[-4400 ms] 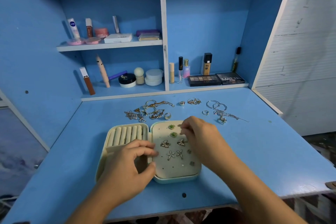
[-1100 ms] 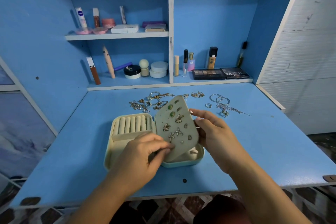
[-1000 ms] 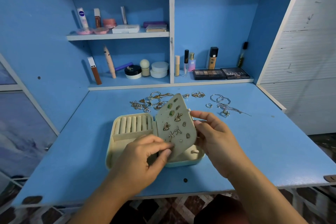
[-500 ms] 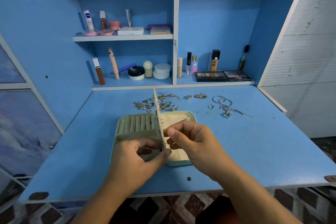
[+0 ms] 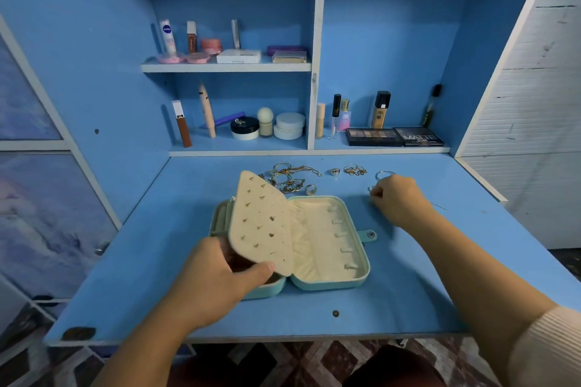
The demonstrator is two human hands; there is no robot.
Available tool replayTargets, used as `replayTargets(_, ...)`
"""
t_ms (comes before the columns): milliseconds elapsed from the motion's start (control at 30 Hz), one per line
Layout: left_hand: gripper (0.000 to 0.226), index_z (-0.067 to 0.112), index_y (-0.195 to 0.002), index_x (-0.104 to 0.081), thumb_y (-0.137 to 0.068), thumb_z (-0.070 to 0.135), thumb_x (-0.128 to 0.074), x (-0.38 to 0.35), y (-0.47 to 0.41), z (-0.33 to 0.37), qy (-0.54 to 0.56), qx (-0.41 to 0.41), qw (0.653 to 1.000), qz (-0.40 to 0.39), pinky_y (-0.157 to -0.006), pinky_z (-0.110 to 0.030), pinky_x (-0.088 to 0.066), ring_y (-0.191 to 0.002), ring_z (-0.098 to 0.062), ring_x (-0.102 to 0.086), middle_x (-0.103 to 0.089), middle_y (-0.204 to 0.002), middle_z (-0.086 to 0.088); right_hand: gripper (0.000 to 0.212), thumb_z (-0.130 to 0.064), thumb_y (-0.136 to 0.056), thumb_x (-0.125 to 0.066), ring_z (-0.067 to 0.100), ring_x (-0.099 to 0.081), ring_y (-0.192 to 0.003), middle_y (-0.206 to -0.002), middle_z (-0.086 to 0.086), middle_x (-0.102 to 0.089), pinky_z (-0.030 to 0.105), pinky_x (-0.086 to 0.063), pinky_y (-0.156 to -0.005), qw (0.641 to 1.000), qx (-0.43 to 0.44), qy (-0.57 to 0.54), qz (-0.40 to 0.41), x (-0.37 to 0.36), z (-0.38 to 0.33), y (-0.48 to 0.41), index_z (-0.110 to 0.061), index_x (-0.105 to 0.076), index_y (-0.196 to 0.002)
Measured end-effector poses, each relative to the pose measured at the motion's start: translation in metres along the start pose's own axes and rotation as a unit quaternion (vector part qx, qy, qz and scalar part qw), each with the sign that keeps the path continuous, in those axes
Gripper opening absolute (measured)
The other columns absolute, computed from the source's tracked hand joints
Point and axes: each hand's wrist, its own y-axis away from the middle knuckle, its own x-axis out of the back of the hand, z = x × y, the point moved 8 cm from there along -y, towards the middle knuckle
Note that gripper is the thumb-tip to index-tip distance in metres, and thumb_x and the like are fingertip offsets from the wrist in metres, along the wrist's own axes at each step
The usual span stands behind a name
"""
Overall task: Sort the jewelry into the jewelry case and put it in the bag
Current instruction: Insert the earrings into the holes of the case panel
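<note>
1. Head view, left of the jewelry case (image 5: 333, 285): the left hand (image 5: 220, 280) pinches the near edge of the earring panel (image 5: 261, 223) between thumb and fingers. It holds the panel tilted up over the case's left half.
2. Earring panel: looks stiff and padded, and joins the case at its centre. Stud posts (image 5: 271, 218) show through its back. Judged light. Hold it by the bare edge, not over the posts.
3. Jewelry case: lies open on the desk (image 5: 157, 261). Its right half is exposed, showing a gathered pocket (image 5: 306, 239) and a row of hooks (image 5: 341, 234). No bag is in view.
4. Just behind the case: the loose jewelry (image 5: 289, 179), made up of rings, hoops and fine chains. Judged light, slippery and prone to tangling. Lift chains near one end and take rings singly by the band.
5. Right of and behind the case: the right hand (image 5: 399, 198), fingers curled down onto the desk, beside a hoop (image 5: 384, 173) and a small ring (image 5: 372, 188). A thin chain (image 5: 439, 206) runs out from under it. Whether the hand already pinches a piece cannot be told.
</note>
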Motion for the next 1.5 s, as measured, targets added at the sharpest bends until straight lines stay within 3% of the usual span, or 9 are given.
replayTargets(100, 0.033, 0.03, -0.104, -0.073, -0.073, 0.026, -0.082, 0.0, -0.002, 0.0, -0.001, 0.002, 0.998, -0.062, -0.089, -0.027, -0.05, -0.098, 0.0, -0.067, -0.074, -0.1, 0.018, 0.019, -0.008, -0.089, -0.055, 0.037, -0.062, -0.097, -0.102, 0.021, -0.068, 0.035, -0.054, -0.073, 1.0, 0.015, 0.005, -0.001, -0.004, -0.003, -0.01, 0.0, -0.072, -0.091)
replayTargets(233, 0.031, 0.025, -0.106, -0.072, -0.078, 0.011, -0.078, -0.002, -0.001, 0.004, 0.018, -0.016, 0.996, -0.091, -0.09, -0.025, -0.051, -0.101, -0.004, -0.068, -0.074, -0.102, 0.014, 0.019, -0.011, -0.09, -0.051, 0.032, -0.063, -0.086, -0.095, 0.017, -0.068, 0.028, -0.044, -0.065, 0.999, 0.033, 0.038, -0.006, -0.009, -0.003, -0.014, -0.005, -0.069, -0.087)
replayTargets(367, 0.033, 0.024, -0.107, -0.072, -0.076, 0.014, -0.08, -0.003, -0.002, 0.004, 0.026, -0.028, 0.995, -0.097, -0.089, -0.023, -0.05, -0.102, -0.005, -0.067, -0.074, -0.103, 0.013, 0.019, -0.012, -0.092, -0.049, 0.026, -0.054, -0.075, -0.091, 0.015, -0.065, 0.03, -0.042, -0.066, 0.998, 0.044, 0.036, 0.012, -0.002, -0.01, 0.0, -0.004, -0.065, -0.089)
replayTargets(500, 0.032, 0.022, -0.105, -0.071, -0.077, 0.008, -0.078, -0.003, -0.003, 0.002, 0.037, -0.033, 0.995, -0.088, -0.083, -0.017, -0.052, -0.1, -0.006, -0.069, -0.075, -0.1, 0.012, 0.015, -0.011, -0.091, -0.053, 0.011, -0.055, -0.067, -0.081, -0.002, -0.064, 0.022, -0.041, -0.059, 0.975, 0.126, -0.156, 0.097, 0.024, -0.059, 0.066, -0.019, -0.062, -0.082)
replayTargets(567, 0.03, 0.022, -0.102, -0.072, -0.077, 0.005, -0.077, -0.004, -0.003, 0.003, 0.033, -0.042, 0.995, -0.084, -0.077, -0.012, -0.051, -0.096, -0.004, -0.069, -0.075, -0.097, 0.013, 0.015, -0.017, -0.09, -0.059, 0.0, -0.055, -0.065, -0.073, -0.015, -0.061, 0.01, -0.041, -0.058, 0.948, 0.196, -0.248, 0.047, 0.018, -0.093, 0.114, -0.028, -0.061, -0.08)
replayTargets(633, 0.03, 0.021, -0.101, -0.072, -0.077, 0.003, -0.076, -0.004, -0.001, 0.005, 0.039, -0.048, 0.995, -0.083, -0.074, -0.009, -0.05, -0.094, -0.002, -0.069, -0.075, -0.095, 0.014, 0.014, -0.021, -0.09, -0.061, 0.0, -0.056, -0.073, -0.076, -0.016, -0.062, 0.01, -0.043, -0.064, 0.925, 0.238, -0.297, -0.011, 0.001, -0.113, 0.144, -0.031, -0.059, -0.081)
replayTargets(1067, 0.031, 0.03, -0.097, -0.073, -0.078, 0.005, -0.077, -0.007, 0.0, 0.007, 0.083, -0.056, 0.991, -0.089, -0.079, -0.017, -0.053, -0.097, -0.007, -0.07, -0.075, -0.098, 0.01, 0.008, -0.026, -0.091, -0.062, 0.001, -0.049, -0.072, -0.087, -0.018, -0.06, 0.011, -0.036, -0.063, 0.901, 0.214, -0.378, 0.013, -0.029, -0.121, 0.155, -0.032, -0.061, -0.085)
replayTargets(1200, 0.032, 0.04, -0.095, -0.074, -0.071, 0.019, -0.078, -0.008, -0.001, 0.008, 0.104, -0.062, 0.989, -0.09, -0.081, -0.018, -0.054, -0.099, -0.007, -0.069, -0.075, -0.101, 0.01, 0.009, -0.025, -0.09, -0.063, 0.001, -0.049, -0.073, -0.087, -0.021, -0.059, 0.012, -0.035, -0.064, 0.894, 0.21, -0.395, 0.006, -0.031, -0.119, 0.154, -0.032, -0.063, -0.085)
replayTargets(1500, 0.035, 0.034, -0.092, -0.075, -0.078, 0.003, -0.076, -0.009, 0.001, 0.011, 0.107, -0.067, 0.987, -0.097, -0.078, -0.013, -0.051, -0.098, -0.005, -0.069, -0.075, -0.099, 0.012, 0.01, -0.022, -0.09, -0.064, 0.005, -0.054, -0.072, -0.086, -0.015, -0.063, 0.012, -0.04, -0.064, 0.886, 0.213, -0.412, -0.002, -0.032, -0.12, 0.155, -0.031, -0.065, -0.084)
